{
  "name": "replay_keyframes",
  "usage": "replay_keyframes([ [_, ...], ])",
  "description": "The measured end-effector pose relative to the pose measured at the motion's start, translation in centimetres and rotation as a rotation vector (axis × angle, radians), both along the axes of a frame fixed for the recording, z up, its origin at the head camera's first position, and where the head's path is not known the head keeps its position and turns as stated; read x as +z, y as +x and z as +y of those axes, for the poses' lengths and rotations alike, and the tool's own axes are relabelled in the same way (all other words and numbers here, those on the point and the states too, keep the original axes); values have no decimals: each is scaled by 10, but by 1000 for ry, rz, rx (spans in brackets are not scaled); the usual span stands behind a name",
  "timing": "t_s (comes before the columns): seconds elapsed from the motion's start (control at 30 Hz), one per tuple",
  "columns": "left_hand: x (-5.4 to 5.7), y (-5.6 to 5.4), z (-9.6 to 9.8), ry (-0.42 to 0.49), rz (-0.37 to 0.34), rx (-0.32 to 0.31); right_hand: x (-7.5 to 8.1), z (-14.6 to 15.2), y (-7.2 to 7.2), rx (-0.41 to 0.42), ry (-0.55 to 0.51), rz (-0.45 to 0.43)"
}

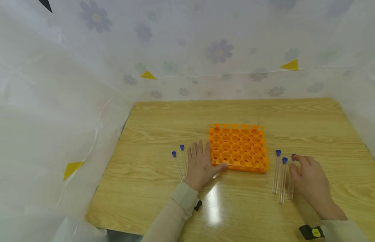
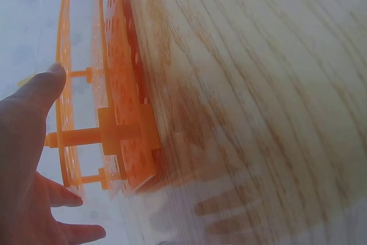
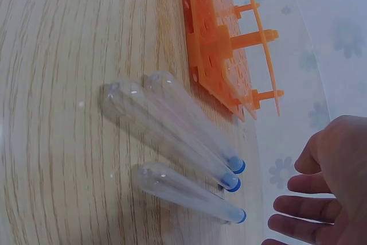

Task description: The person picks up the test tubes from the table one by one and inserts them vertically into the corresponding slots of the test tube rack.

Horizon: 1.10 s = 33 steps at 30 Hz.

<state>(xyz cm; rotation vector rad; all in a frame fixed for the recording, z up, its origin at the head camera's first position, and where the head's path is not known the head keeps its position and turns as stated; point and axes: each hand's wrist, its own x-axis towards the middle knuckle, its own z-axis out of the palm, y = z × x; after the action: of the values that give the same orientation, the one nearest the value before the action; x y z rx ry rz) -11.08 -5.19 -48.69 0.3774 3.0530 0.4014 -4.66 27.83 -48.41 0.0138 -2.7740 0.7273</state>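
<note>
Grip: left hand (image 1: 201,166) spread, thumb on near edge of rack (image 1: 248,167); right hand (image 1: 313,181) loosely curved beside a cap (image 1: 293,156), pinching nothing.
Tubes (image 1: 282,183): on table (image 1: 236,208), three right of rack, two left; probably light, stiff, slick, breakable; best pinched near the cap.
Count: five tubes seen, five caps, one rack.

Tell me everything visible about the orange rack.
The orange rack looks plastic: stacked plates with round holes, joined by pegs. It sits upright on the wood-grained table, right of centre in the head view, its visible holes unfilled. The left hand lies along its left side, the thumb touching the rack's near top edge.
</note>
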Motion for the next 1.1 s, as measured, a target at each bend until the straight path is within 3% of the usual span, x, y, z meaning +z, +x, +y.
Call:
replay_keyframes([
  [0.73,-1,0,0,25,-5,6,-19,14,-3,-19,14,-194],
  [1.1,3,1,0,38,-37,6,-23,18,-6,-7,23,-364],
])
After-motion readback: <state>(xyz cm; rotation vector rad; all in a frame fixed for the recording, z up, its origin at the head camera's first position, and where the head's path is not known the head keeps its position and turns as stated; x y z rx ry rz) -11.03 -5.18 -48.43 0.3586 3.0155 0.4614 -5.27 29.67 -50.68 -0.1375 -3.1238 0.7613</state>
